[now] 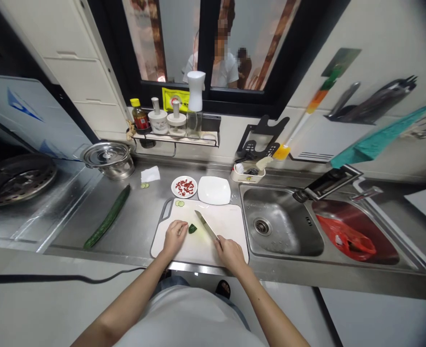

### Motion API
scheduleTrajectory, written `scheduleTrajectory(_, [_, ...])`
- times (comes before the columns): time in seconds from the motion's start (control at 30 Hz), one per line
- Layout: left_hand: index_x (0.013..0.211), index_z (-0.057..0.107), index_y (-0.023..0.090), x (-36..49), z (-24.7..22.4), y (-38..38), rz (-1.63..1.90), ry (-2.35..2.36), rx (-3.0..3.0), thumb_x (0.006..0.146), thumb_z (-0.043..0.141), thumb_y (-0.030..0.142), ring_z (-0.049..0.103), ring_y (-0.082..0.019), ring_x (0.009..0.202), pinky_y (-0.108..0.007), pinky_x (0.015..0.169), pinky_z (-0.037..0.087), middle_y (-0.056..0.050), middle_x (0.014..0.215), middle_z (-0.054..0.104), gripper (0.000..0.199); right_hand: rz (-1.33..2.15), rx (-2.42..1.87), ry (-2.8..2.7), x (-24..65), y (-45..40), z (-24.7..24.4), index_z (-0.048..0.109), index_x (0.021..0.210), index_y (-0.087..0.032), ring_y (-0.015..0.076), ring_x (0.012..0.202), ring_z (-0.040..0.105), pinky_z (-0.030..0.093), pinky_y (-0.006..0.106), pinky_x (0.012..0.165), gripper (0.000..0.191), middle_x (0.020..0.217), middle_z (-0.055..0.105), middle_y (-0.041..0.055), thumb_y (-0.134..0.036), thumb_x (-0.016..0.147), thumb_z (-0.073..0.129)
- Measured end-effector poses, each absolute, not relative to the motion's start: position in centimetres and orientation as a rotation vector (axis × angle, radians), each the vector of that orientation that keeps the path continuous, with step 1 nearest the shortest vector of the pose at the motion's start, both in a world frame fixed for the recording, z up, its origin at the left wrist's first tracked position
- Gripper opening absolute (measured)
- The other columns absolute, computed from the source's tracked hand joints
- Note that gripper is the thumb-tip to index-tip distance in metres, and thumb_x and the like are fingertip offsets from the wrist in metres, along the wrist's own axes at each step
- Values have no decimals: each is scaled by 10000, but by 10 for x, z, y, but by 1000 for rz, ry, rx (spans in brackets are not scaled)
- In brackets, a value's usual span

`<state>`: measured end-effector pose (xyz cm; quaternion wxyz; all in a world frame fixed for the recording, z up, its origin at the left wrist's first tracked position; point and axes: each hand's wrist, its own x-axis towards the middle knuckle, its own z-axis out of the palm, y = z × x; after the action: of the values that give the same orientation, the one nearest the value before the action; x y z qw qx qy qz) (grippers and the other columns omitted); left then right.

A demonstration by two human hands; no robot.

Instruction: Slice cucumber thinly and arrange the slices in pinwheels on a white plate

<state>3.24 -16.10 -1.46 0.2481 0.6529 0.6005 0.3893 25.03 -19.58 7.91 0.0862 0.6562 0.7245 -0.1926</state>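
My right hand (231,254) grips the handle of a kitchen knife (206,223), its blade slanting up and left over the white cutting board (216,216). Just left of the blade lies a short dark green cucumber piece (192,228). Beside that piece, my left hand (175,238) rests over the board with its fingers curled in; whether they hold anything is hidden. Pale cucumber slices (179,204) lie at the board's upper left corner. A long whole cucumber (107,217) lies on the steel counter, left of the board.
Behind the board stand a plate of chopped red pieces (184,186) and a white square dish (214,190). A lidded steel pot (108,159) and white paper (150,173) are at left. The sink (281,221) adjoins the board on the right; a red bag (346,238) lies in its second basin.
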Motion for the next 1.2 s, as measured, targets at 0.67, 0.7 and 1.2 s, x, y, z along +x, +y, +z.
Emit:
scheduleTrajectory(0.67, [971,696,206,42,-40,-163,1164,1394,2012,912,498,280,620,-152,864,-289,801,512,-56,914,677,220,-613,1781,2149,234,-189,90,594,1063,-168,236,913,652,418,296,703,335,950,694,128,-287,959,299])
scheduleTrajectory(0.7, [970,697,208,42,-41,-163,1177,1389,2026,911,501,278,620,-151,860,-288,795,514,-55,911,677,216,-619,1780,2144,233,-189,91,596,1061,-167,238,918,652,419,297,704,336,950,694,130,-286,958,299])
scheduleTrajectory(1.2, [971,687,202,43,-39,-162,1163,1385,2096,913,497,250,618,-152,869,-286,793,519,-57,917,671,205,-624,1762,2133,227,-190,88,590,1103,-159,241,949,645,435,311,739,343,968,689,150,-278,959,302])
